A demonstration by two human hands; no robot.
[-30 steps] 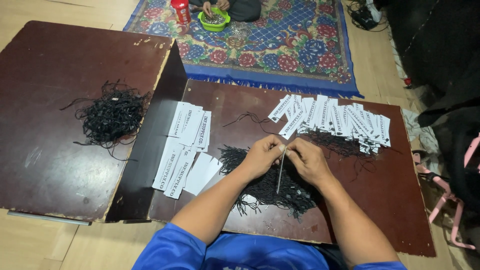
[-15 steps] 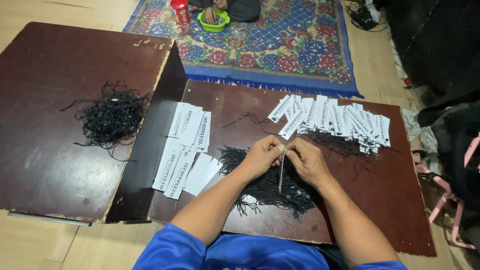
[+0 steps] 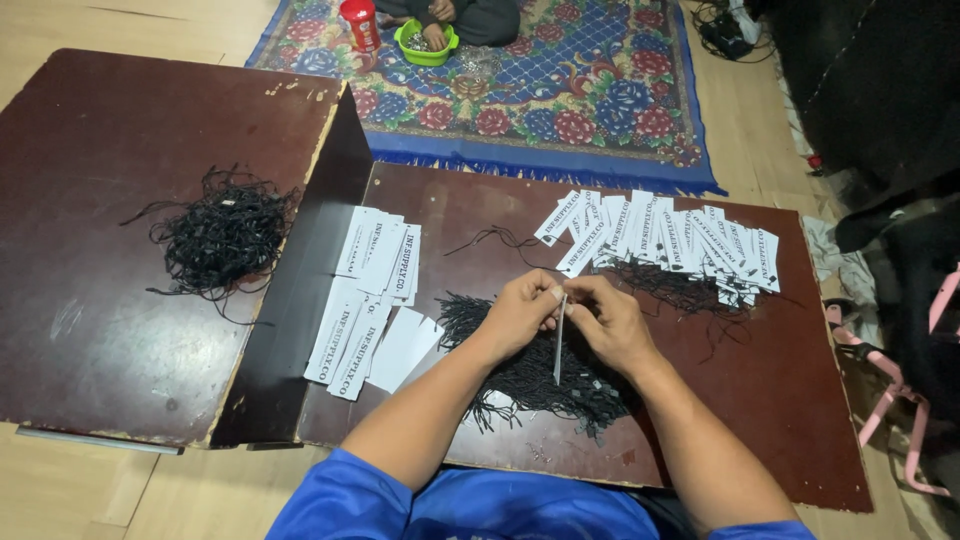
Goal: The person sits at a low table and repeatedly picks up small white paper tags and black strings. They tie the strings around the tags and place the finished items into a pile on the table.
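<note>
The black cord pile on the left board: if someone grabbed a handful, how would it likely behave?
The black cord pile looks like a loose tangle with stray loops, so it would probably come up floppy and snagged together. It seems light. Pushed across the dark board, it would likely drag and spread, not roll.

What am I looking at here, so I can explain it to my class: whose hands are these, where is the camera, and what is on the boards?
The camera sits on a person's head and looks down at their own bare hands. The left hand and right hand meet over a white paper tag hanging edge-on, pinching it together. Under them lies a heap of black strings on a dark brown board. Blank-looking tags lie to the left, a row of finished tags behind. A second string heap rests on another board.
</note>
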